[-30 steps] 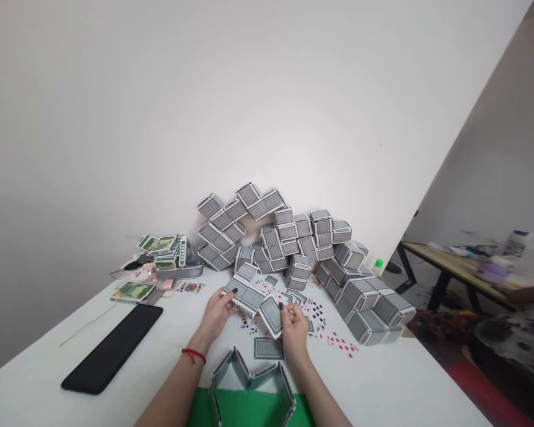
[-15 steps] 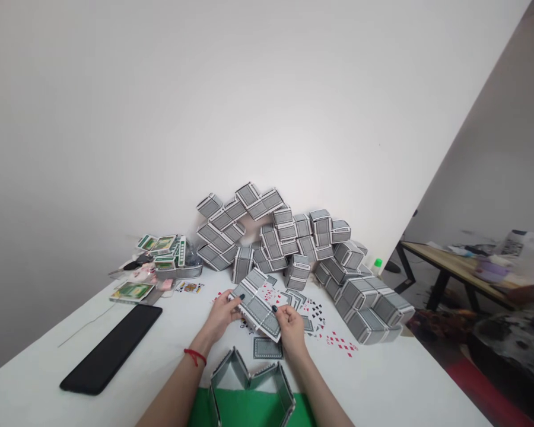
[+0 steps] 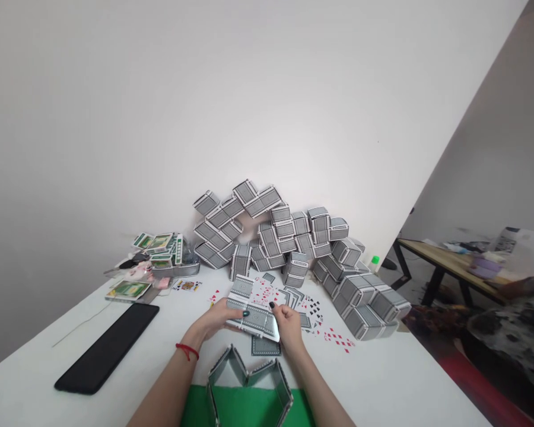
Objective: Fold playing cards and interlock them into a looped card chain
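Between my two hands is a piece made of joined playing cards (image 3: 258,319), grey backs showing, with another card section standing up at its far left. My left hand (image 3: 218,315) grips its left end, thumb on top. At the right end, my right hand (image 3: 288,323) pinches the piece between thumb and fingers. A loose card (image 3: 266,346) lies face down just under it. Nearer me stands a heart-like outline of upright cards (image 3: 247,373), partly over a green sheet (image 3: 244,403).
Folded-card blocks (image 3: 218,234) are stacked against the wall, with more blocks (image 3: 369,302) at the right. Loose cards (image 3: 338,338) are scattered beyond my hands. A black flat case (image 3: 109,347) lies left. Card boxes (image 3: 162,243) sit at the back left, a green-capped bottle (image 3: 374,261) at the right.
The joined-card piece has turned from a steep slant to nearly level. My left hand has shifted slightly lower and its thumb lies further over the cards. The whole view has moved slightly.
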`<act>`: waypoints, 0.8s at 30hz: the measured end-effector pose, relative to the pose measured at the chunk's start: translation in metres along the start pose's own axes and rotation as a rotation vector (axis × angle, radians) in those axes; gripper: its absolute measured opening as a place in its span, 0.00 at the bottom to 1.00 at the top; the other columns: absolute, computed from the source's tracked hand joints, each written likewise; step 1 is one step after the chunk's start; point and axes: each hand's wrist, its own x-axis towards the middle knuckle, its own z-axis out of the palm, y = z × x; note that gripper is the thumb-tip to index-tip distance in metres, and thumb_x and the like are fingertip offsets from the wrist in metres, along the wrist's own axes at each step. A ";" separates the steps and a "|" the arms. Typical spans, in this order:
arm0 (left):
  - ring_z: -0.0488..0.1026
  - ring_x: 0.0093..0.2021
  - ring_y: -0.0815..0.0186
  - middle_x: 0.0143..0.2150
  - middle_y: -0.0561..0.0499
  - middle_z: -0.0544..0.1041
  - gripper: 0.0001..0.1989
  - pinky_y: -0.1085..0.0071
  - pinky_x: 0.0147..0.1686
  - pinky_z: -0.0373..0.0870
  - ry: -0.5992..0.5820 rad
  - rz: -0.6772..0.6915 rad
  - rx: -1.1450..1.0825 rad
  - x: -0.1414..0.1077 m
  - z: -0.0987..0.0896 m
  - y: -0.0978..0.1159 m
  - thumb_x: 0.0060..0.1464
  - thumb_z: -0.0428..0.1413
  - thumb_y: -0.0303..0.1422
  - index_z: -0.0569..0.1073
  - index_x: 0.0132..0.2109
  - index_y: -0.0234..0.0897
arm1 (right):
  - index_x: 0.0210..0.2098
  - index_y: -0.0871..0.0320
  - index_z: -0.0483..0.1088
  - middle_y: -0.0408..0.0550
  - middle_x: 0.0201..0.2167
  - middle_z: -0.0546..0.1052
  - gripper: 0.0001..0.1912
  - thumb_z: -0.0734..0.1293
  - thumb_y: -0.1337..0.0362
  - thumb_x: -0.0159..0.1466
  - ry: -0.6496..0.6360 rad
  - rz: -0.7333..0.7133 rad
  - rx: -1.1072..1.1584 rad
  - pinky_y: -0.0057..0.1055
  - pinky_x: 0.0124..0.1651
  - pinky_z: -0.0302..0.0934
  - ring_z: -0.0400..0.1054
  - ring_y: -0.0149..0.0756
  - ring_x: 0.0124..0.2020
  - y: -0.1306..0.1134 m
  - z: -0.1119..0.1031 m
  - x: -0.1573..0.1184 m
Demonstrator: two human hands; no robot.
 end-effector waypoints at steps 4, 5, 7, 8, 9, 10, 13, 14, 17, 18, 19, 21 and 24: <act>0.73 0.38 0.57 0.37 0.43 0.78 0.16 0.65 0.38 0.69 0.029 0.096 -0.016 0.004 0.006 -0.001 0.33 0.64 0.30 0.76 0.35 0.34 | 0.12 0.56 0.48 0.34 0.12 0.48 0.27 0.64 0.46 0.50 0.017 0.019 -0.012 0.23 0.18 0.40 0.42 0.23 0.16 0.002 0.001 0.001; 0.73 0.39 0.57 0.36 0.44 0.79 0.16 0.65 0.39 0.69 0.048 0.118 -0.026 0.005 0.007 -0.002 0.32 0.64 0.29 0.76 0.35 0.33 | 0.12 0.56 0.48 0.34 0.11 0.48 0.26 0.65 0.47 0.50 0.027 0.020 0.000 0.23 0.17 0.40 0.43 0.23 0.15 0.003 0.000 0.001; 0.74 0.38 0.57 0.36 0.44 0.79 0.17 0.64 0.38 0.69 0.091 0.124 -0.053 0.005 0.009 -0.002 0.32 0.64 0.29 0.76 0.35 0.34 | 0.13 0.56 0.51 0.34 0.09 0.51 0.25 0.63 0.46 0.52 0.001 0.048 0.061 0.23 0.16 0.39 0.45 0.23 0.13 0.004 -0.001 0.000; 0.74 0.36 0.57 0.35 0.45 0.79 0.17 0.63 0.37 0.70 0.116 0.118 -0.069 0.005 0.009 -0.002 0.33 0.64 0.30 0.76 0.36 0.34 | 0.14 0.56 0.53 0.34 0.09 0.54 0.23 0.62 0.46 0.53 -0.046 0.069 0.102 0.23 0.15 0.39 0.47 0.24 0.11 0.004 -0.002 -0.002; 0.74 0.35 0.57 0.35 0.45 0.79 0.16 0.63 0.36 0.70 0.140 0.117 -0.086 0.005 0.009 -0.002 0.33 0.64 0.30 0.76 0.36 0.34 | 0.16 0.56 0.55 0.35 0.08 0.57 0.22 0.61 0.46 0.54 -0.107 0.088 0.137 0.23 0.14 0.40 0.48 0.24 0.10 0.004 -0.002 -0.003; 0.75 0.34 0.58 0.35 0.45 0.79 0.16 0.63 0.35 0.70 0.164 0.126 -0.101 0.005 0.009 -0.002 0.34 0.63 0.30 0.76 0.36 0.34 | 0.17 0.56 0.56 0.35 0.08 0.59 0.21 0.60 0.46 0.54 -0.163 0.097 0.160 0.23 0.14 0.40 0.49 0.25 0.09 0.004 -0.002 -0.004; 0.75 0.32 0.59 0.35 0.45 0.79 0.17 0.63 0.34 0.70 0.186 0.143 -0.111 0.006 0.008 -0.003 0.35 0.63 0.31 0.75 0.38 0.33 | 0.17 0.56 0.57 0.36 0.09 0.62 0.21 0.60 0.47 0.54 -0.214 0.068 0.131 0.22 0.14 0.40 0.48 0.24 0.09 0.003 -0.003 -0.006; 0.75 0.33 0.58 0.35 0.45 0.79 0.18 0.63 0.34 0.70 0.180 0.139 -0.107 0.006 0.008 -0.004 0.35 0.63 0.31 0.75 0.38 0.33 | 0.16 0.56 0.56 0.36 0.08 0.61 0.22 0.60 0.47 0.54 -0.199 0.053 0.106 0.22 0.14 0.40 0.47 0.23 0.09 0.003 -0.003 -0.006; 0.75 0.34 0.57 0.35 0.45 0.79 0.19 0.63 0.34 0.70 0.162 0.125 -0.089 0.010 0.005 -0.007 0.33 0.64 0.31 0.76 0.38 0.33 | 0.14 0.56 0.54 0.35 0.07 0.57 0.22 0.61 0.47 0.53 -0.172 0.023 0.064 0.23 0.15 0.41 0.47 0.24 0.11 0.000 -0.005 -0.003; 0.75 0.34 0.57 0.35 0.45 0.79 0.19 0.64 0.34 0.70 0.163 0.131 -0.085 0.011 0.003 -0.008 0.33 0.64 0.32 0.76 0.38 0.33 | 0.14 0.56 0.54 0.35 0.07 0.57 0.22 0.61 0.47 0.53 -0.168 0.019 0.062 0.23 0.15 0.41 0.46 0.24 0.11 0.000 -0.005 -0.003; 0.75 0.35 0.57 0.35 0.45 0.79 0.19 0.64 0.34 0.70 0.161 0.138 -0.080 0.012 0.002 -0.009 0.34 0.64 0.32 0.76 0.38 0.33 | 0.14 0.56 0.54 0.35 0.07 0.57 0.22 0.61 0.48 0.53 -0.166 0.020 0.061 0.23 0.15 0.41 0.46 0.24 0.11 -0.001 -0.006 -0.002; 0.74 0.38 0.57 0.37 0.45 0.78 0.19 0.65 0.36 0.70 0.150 0.151 -0.076 0.012 0.001 -0.011 0.35 0.64 0.32 0.75 0.39 0.33 | 0.14 0.55 0.53 0.34 0.07 0.56 0.21 0.61 0.48 0.53 -0.161 0.019 0.055 0.23 0.15 0.40 0.45 0.24 0.11 -0.002 -0.006 -0.002; 0.74 0.39 0.57 0.39 0.45 0.78 0.19 0.65 0.36 0.70 0.141 0.153 -0.091 0.011 0.001 -0.011 0.35 0.64 0.31 0.75 0.40 0.34 | 0.15 0.55 0.53 0.34 0.07 0.56 0.21 0.61 0.48 0.53 -0.148 0.019 0.048 0.23 0.15 0.39 0.46 0.24 0.11 -0.005 -0.004 -0.005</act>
